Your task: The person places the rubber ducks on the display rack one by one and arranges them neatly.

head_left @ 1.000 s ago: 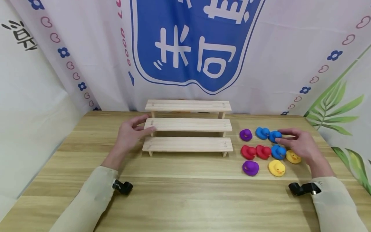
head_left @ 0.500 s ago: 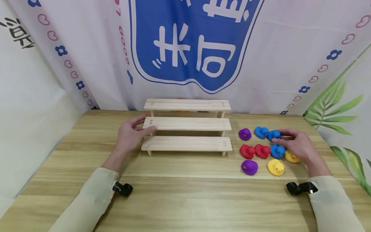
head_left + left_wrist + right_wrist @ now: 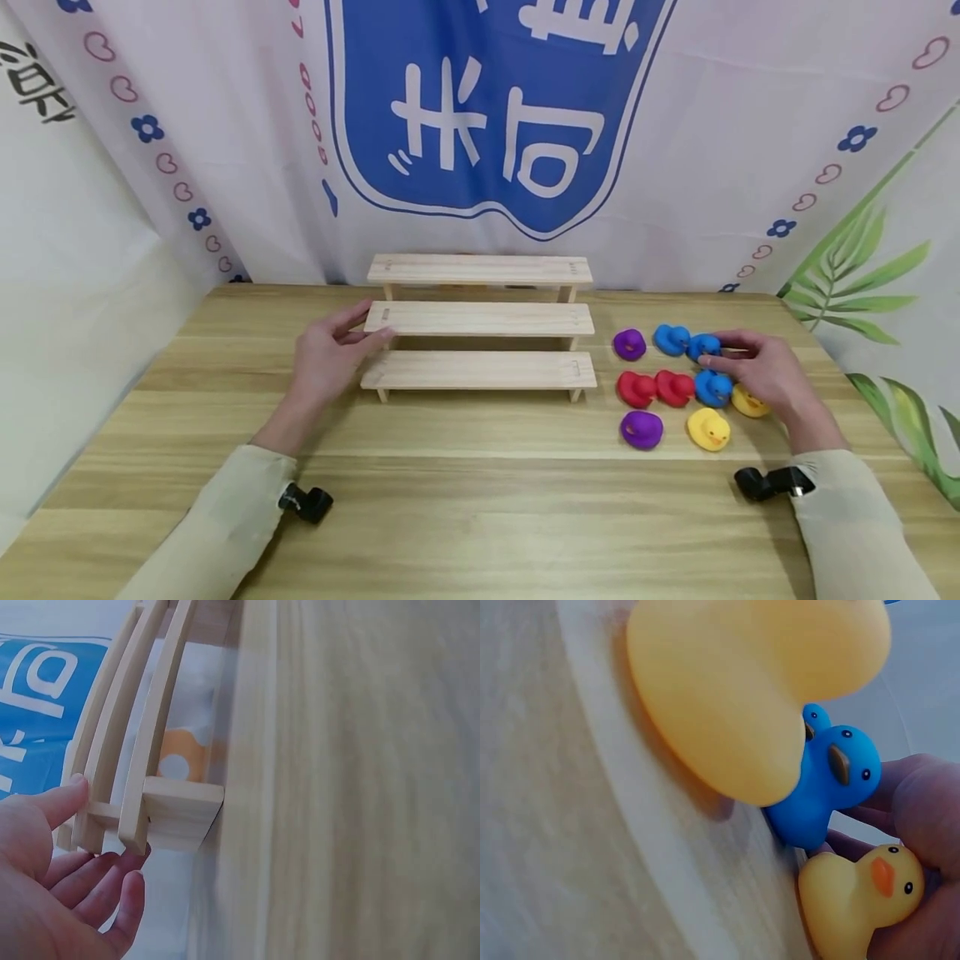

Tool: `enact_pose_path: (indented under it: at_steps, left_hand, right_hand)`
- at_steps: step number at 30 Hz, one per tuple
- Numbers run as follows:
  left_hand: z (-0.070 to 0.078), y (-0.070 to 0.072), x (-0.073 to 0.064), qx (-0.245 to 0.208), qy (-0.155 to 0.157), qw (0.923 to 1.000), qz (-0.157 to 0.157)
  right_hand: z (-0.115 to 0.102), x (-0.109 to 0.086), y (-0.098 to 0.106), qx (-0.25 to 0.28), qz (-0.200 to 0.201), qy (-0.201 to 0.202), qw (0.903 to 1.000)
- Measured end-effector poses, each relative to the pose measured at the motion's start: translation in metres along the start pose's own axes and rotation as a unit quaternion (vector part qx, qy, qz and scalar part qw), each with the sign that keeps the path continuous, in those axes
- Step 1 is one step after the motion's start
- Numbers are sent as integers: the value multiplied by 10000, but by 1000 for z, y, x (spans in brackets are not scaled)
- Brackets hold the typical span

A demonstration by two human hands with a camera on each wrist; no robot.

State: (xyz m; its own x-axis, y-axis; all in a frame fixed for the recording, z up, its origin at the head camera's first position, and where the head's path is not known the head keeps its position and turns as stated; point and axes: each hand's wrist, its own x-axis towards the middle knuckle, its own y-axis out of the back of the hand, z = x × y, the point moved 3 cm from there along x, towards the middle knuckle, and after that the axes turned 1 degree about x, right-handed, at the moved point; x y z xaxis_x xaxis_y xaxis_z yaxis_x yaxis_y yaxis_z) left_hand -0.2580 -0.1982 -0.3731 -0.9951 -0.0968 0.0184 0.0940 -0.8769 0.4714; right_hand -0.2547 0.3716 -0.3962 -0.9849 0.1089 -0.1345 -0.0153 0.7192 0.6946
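Observation:
A three-tier wooden display stand [image 3: 480, 318] is at the back middle of the table. My left hand [image 3: 326, 354] grips its left end at the middle tier; in the left wrist view the thumb [image 3: 64, 802] lies against a plank and the fingers curl below. On the right, my right hand [image 3: 768, 375] pinches a blue rubber duck [image 3: 702, 347] between thumb and fingers, low at the table. Beside it is a second blue duck [image 3: 671, 339]. A third blue duck [image 3: 712, 388] and a yellow duck [image 3: 750, 402], partly hidden by the hand, lie just in front.
Two red ducks [image 3: 656, 388] stand left of the front blue one. Purple ducks [image 3: 629, 344] [image 3: 641, 430] lie behind and before them, and another yellow duck [image 3: 708, 429] is nearest the front. A printed curtain [image 3: 675, 208] hangs behind the table [image 3: 480, 500].
The whole scene has shifted slightly left in the head view as the camera turned. Both hands keep their places at the stand and the blue duck; the ducks have not visibly moved.

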Motion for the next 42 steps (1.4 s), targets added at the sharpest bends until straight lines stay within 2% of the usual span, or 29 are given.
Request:
enact_pose_path:
  at_steps: [6,20,26,36,42]
  left_hand:
    - [-2,6,-1,-116,66,9997,-180]
    - [-5,11,3,280,-197,9991,-262]
    - [-7,11,2,341,-179,9990,-221]
    - [-8,10,1,294,-216,9992,-171]
    - [-6,9,1,268,-191,9993,-196]
  right_hand:
    - [0,1,1,-23,19,-41,10000]
    - [2,3,1,-29,237,-9,9997]
    - [0,3,3,-5,251,52,9997]
    - [-10,-2,9,195,641,117,9977]
    - [-18,-3,10,215,1126,229,9931]
